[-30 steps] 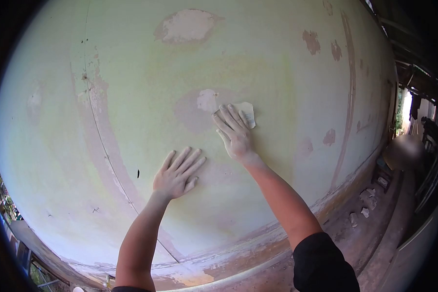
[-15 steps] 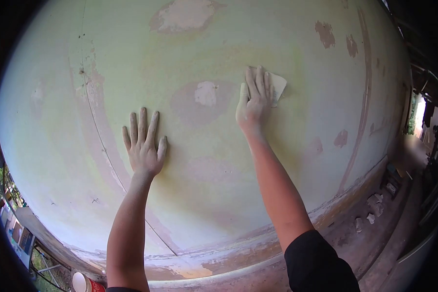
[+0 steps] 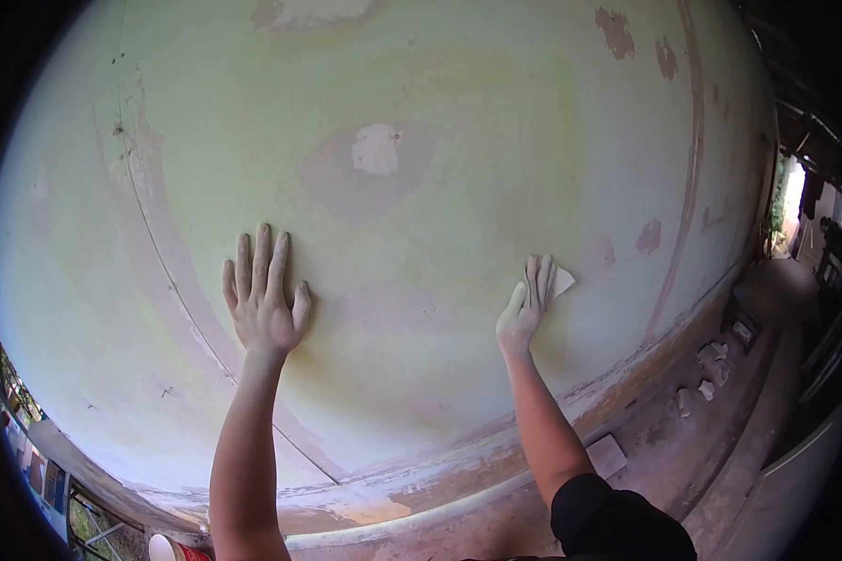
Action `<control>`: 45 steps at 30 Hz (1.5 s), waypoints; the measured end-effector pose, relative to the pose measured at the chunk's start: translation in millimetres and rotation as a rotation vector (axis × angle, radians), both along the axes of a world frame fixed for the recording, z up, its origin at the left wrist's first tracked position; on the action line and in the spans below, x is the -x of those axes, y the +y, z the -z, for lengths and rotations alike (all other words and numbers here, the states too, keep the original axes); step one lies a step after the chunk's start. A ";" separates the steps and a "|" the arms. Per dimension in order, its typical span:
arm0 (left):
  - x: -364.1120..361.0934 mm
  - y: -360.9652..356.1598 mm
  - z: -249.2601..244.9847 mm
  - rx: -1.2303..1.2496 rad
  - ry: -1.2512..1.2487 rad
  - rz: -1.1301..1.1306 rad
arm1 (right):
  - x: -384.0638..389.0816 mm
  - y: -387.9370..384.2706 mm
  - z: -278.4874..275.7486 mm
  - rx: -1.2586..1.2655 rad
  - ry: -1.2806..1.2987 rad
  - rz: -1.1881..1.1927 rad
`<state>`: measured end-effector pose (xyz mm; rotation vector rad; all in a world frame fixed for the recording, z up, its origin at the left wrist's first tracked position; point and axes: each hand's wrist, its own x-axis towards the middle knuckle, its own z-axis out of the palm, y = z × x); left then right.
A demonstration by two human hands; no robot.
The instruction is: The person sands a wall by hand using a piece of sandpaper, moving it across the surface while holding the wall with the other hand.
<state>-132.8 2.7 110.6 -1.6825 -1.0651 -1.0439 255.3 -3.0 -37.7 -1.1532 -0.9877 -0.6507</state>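
My left hand [image 3: 264,309] lies flat on the pale green wall [image 3: 412,252], its dusty fingers spread and nothing in it. To the right, at about the same height, my right hand [image 3: 522,316] presses a folded piece of sandpaper [image 3: 561,281] to the wall. Only a pale corner of the sheet shows beyond the fingers; its gritty face is hidden. A pinkish-grey filler patch [image 3: 323,178] with a whitish middle [image 3: 376,150] is above and between my hands. Left of my left hand, a thin crack [image 3: 164,259] runs down the wall.
Along the wall's foot is a worn ledge [image 3: 421,500]. A white and red bucket [image 3: 166,548] stands at the lower left. On the floor at right lie a flat pale piece [image 3: 607,456] and several white fragments [image 3: 707,389]. A blurred round shape [image 3: 778,291] is at far right.
My right hand has slid down the wall and slightly right with the sandpaper. My left hand stays flat on the wall. The view has shifted a little.
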 end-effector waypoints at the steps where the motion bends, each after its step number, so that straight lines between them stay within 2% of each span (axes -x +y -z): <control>1: 0.1 0.0 -0.4 -0.016 0.001 0.006 | 10.4 4.6 -20.8 -0.041 0.125 0.018; 4: 1.2 1.2 1.2 -0.017 0.002 0.005 | 65.9 5.1 -66.9 -0.087 0.276 0.005; 6: 3.3 0.9 5.3 0.000 0.013 0.027 | 118.4 -3.6 -68.2 -0.015 0.113 -0.088; 8: 7.2 1.2 9.7 0.016 0.022 0.057 | 182.3 -14.3 -39.9 0.109 -0.077 -0.215; 10: 16.0 -2.8 25.7 0.063 0.108 0.071 | 219.9 -22.9 15.2 0.275 -0.342 -0.299; 11: 24.4 -5.2 35.2 0.074 0.107 0.091 | 220.7 -27.3 43.3 0.290 -0.338 -0.283; 13: 52.5 -6.5 55.4 0.121 0.147 0.089 | 195.5 -26.6 89.4 0.316 -0.256 -0.218; 15: 83.1 2.8 82.7 0.069 0.150 0.096 | 145.0 -20.4 111.7 0.236 -0.100 -0.035; 16: 93.1 4.0 92.3 0.080 0.174 0.080 | 117.9 -15.1 114.0 0.205 0.034 -0.031; 19: 95.5 4.0 96.8 0.077 0.192 0.068 | 59.7 2.7 86.5 -0.004 0.373 0.068; 20: 93.9 3.0 96.0 0.070 0.190 0.050 | 60.7 5.7 76.3 0.003 0.373 0.087; 22: 92.2 3.4 97.7 0.043 0.189 0.028 | 86.1 12.4 53.7 -0.039 0.530 0.064; 25: 92.6 3.3 97.7 0.048 0.172 0.118 | 203.4 1.1 44.4 0.059 0.337 0.031; 26: 92.5 1.9 96.9 0.058 0.174 0.143 | 249.9 -10.0 50.6 0.092 0.280 -0.071; 29: 90.5 -2.6 101.7 0.114 0.167 0.187 | 346.6 -26.5 106.8 0.306 0.136 -0.139; 32: 87.4 -4.0 115.2 0.160 0.184 0.264 | 333.8 -20.6 108.6 0.255 0.195 -0.113; 36: 79.9 -6.0 139.4 0.173 0.265 0.254 | 219.1 -5.9 64.8 0.043 0.431 0.091; 39: 72.9 -2.8 149.2 0.135 0.241 0.238 | 161.4 -1.6 45.5 -0.092 0.506 0.092; 41: 70.3 -1.9 153.2 0.152 0.235 0.283 | 172.7 -1.3 44.2 -0.112 0.612 0.079; 43: 67.0 -1.4 155.9 0.135 0.200 0.280 | 223.5 -6.3 59.2 -0.071 0.456 0.047; 45: 69.0 0.2 158.0 0.128 0.201 0.289 | 291.8 -22.2 77.3 -0.031 0.414 -0.054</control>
